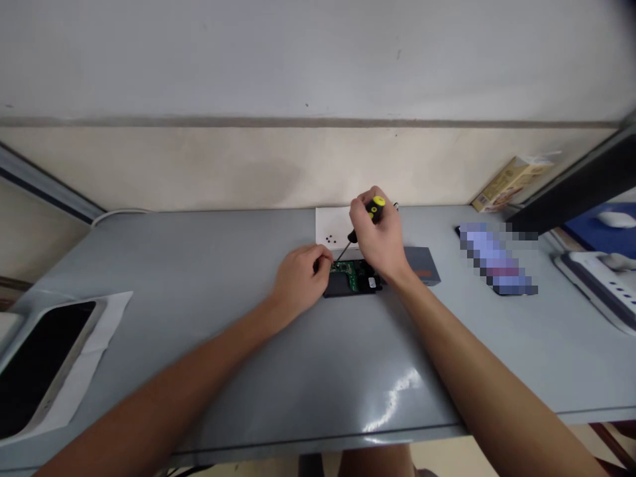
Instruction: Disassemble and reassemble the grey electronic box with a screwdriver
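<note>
My right hand [378,232] is closed round a black and yellow screwdriver [376,208], tilted with its shaft pointing down and to the left. The tip meets the upper left part of an opened black electronic device [338,285] with a green circuit board [352,275] inside. My left hand [303,279] grips the left end of this device, fingers curled, thumb and forefinger close to the screwdriver tip. Whether a small part sits between those fingertips is hidden. Behind the device, several small dark screws [330,239] lie on a white sheet of paper [322,217].
A flat grey box [422,265] lies right of the device. Farther right are a blurred-out phone [497,262], a white power strip [601,288] and a yellow box [514,183] by the wall. On the left, a white-framed dark-screened object [44,364] rests on paper [102,348].
</note>
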Action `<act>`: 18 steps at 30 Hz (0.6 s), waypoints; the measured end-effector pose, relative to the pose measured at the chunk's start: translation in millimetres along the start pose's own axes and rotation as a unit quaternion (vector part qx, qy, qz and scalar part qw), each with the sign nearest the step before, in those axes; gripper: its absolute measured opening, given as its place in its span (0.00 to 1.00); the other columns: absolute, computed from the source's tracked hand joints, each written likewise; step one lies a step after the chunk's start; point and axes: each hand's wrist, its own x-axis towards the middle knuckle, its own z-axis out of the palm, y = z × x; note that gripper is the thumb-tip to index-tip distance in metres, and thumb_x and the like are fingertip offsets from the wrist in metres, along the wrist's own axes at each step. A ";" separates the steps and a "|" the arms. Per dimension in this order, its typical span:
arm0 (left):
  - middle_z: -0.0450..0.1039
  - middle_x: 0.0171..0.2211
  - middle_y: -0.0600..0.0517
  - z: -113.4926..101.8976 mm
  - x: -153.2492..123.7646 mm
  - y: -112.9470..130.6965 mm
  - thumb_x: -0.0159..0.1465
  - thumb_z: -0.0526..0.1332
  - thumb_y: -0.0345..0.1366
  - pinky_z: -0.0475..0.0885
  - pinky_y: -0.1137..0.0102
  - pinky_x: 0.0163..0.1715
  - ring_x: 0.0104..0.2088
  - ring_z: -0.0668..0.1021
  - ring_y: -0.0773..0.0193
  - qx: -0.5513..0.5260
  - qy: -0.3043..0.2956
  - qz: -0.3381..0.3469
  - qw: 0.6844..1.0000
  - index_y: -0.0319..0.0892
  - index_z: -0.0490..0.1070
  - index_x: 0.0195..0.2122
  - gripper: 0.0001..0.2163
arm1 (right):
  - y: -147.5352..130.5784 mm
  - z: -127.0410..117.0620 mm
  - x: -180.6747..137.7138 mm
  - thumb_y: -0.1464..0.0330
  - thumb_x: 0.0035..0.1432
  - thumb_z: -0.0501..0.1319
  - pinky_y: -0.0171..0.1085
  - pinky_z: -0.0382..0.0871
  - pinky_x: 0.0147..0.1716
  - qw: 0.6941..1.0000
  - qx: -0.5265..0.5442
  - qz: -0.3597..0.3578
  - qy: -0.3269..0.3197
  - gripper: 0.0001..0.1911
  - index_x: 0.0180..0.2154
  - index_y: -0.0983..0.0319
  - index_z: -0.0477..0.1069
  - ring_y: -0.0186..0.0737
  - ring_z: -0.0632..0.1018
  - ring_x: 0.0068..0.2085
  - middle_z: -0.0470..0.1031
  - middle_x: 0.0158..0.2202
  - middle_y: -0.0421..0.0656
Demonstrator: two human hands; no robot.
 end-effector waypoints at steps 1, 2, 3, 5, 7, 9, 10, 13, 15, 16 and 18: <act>0.81 0.37 0.52 0.2 0.2 -0.5 0.67 0.53 0.29 0.72 0.64 0.44 0.39 0.79 0.59 0.002 0.001 0.001 1.000 0.44 0.76 0.36 0.11 | 2.6 -0.2 -0.6 0.55 0.65 0.61 0.35 0.69 0.34 0.999 0.032 0.008 0.007 0.18 0.30 0.57 0.59 0.33 0.69 0.32 0.64 0.32 0.38; 0.81 0.37 0.52 0.4 0.4 -0.9 0.67 0.53 0.28 0.72 0.64 0.44 0.39 0.79 0.59 0.003 0.001 0.003 1.000 0.44 0.76 0.36 0.11 | 5.0 -0.5 -1.0 0.54 0.65 0.61 0.36 0.71 0.36 0.997 0.069 0.019 0.005 0.17 0.32 0.57 0.60 0.33 0.72 0.33 0.67 0.34 0.39; 0.81 0.37 0.52 0.7 0.5 -1.3 0.67 0.53 0.28 0.71 0.64 0.44 0.39 0.79 0.59 0.004 0.001 0.004 1.000 0.45 0.76 0.36 0.12 | 7.1 -0.8 -1.1 0.52 0.65 0.61 0.36 0.72 0.37 0.994 0.106 0.034 -0.006 0.16 0.35 0.56 0.62 0.33 0.74 0.34 0.69 0.35 0.39; 0.81 0.37 0.52 0.9 0.5 -1.5 0.67 0.53 0.28 0.71 0.64 0.44 0.39 0.79 0.59 0.004 0.003 0.003 1.000 0.45 0.76 0.35 0.12 | 10.0 -0.4 -1.3 0.49 0.64 0.61 0.36 0.72 0.34 0.984 0.163 0.059 -0.031 0.18 0.40 0.55 0.64 0.32 0.73 0.31 0.68 0.32 0.37; 0.81 0.38 0.52 0.7 0.6 -1.1 0.67 0.53 0.28 0.71 0.64 0.44 0.39 0.79 0.59 0.002 0.003 0.003 1.000 0.44 0.76 0.35 0.12 | 10.4 1.5 -1.6 0.45 0.62 0.62 0.34 0.68 0.28 0.979 0.186 0.073 -0.040 0.21 0.38 0.54 0.64 0.30 0.68 0.25 0.62 0.27 0.34; 0.81 0.37 0.52 0.2 0.7 -0.3 0.67 0.53 0.29 0.71 0.64 0.44 0.39 0.79 0.59 0.000 0.000 0.005 1.000 0.44 0.76 0.36 0.12 | 7.6 4.1 -2.1 0.42 0.60 0.61 0.33 0.63 0.23 0.980 0.182 0.078 -0.032 0.25 0.34 0.55 0.61 0.30 0.63 0.22 0.58 0.24 0.33; 0.81 0.37 0.52 -0.2 0.8 0.2 0.67 0.53 0.29 0.71 0.64 0.44 0.39 0.79 0.59 0.000 -0.002 0.007 1.000 0.44 0.77 0.36 0.12 | 4.9 5.2 -2.4 0.40 0.59 0.59 0.34 0.62 0.22 0.981 0.176 0.080 -0.030 0.26 0.32 0.55 0.60 0.30 0.62 0.22 0.57 0.24 0.34; 0.80 0.37 0.52 -1.0 1.0 1.3 0.67 0.53 0.29 0.71 0.64 0.43 0.40 0.79 0.59 0.000 -0.002 0.006 1.000 0.45 0.76 0.36 0.12 | -6.1 6.7 -3.2 0.35 0.60 0.52 0.35 0.64 0.23 0.982 0.156 0.089 -0.048 0.30 0.33 0.55 0.64 0.34 0.66 0.24 0.60 0.24 0.36; 0.80 0.38 0.52 -1.2 1.0 1.5 0.67 0.53 0.29 0.71 0.64 0.43 0.40 0.78 0.59 -0.001 -0.001 0.004 1.000 0.45 0.76 0.35 0.12 | -12.5 6.1 -3.6 0.34 0.60 0.49 0.36 0.66 0.25 0.981 0.157 0.093 -0.064 0.31 0.35 0.55 0.67 0.35 0.70 0.26 0.62 0.25 0.38; 0.80 0.37 0.52 -1.1 0.9 1.4 0.67 0.53 0.29 0.71 0.64 0.43 0.40 0.78 0.59 -0.002 0.000 0.005 1.000 0.45 0.76 0.35 0.12 | -14.6 5.6 -3.8 0.35 0.60 0.49 0.37 0.68 0.26 0.980 0.161 0.095 -0.070 0.32 0.36 0.55 0.67 0.36 0.71 0.27 0.64 0.25 0.39; 0.80 0.37 0.52 -0.7 0.8 0.8 0.67 0.53 0.29 0.71 0.64 0.44 0.40 0.78 0.59 -0.003 0.002 0.010 1.000 0.45 0.76 0.35 0.12 | -16.0 4.7 -4.5 0.35 0.61 0.50 0.37 0.70 0.28 0.978 0.166 0.097 -0.080 0.31 0.36 0.55 0.67 0.36 0.74 0.30 0.67 0.28 0.40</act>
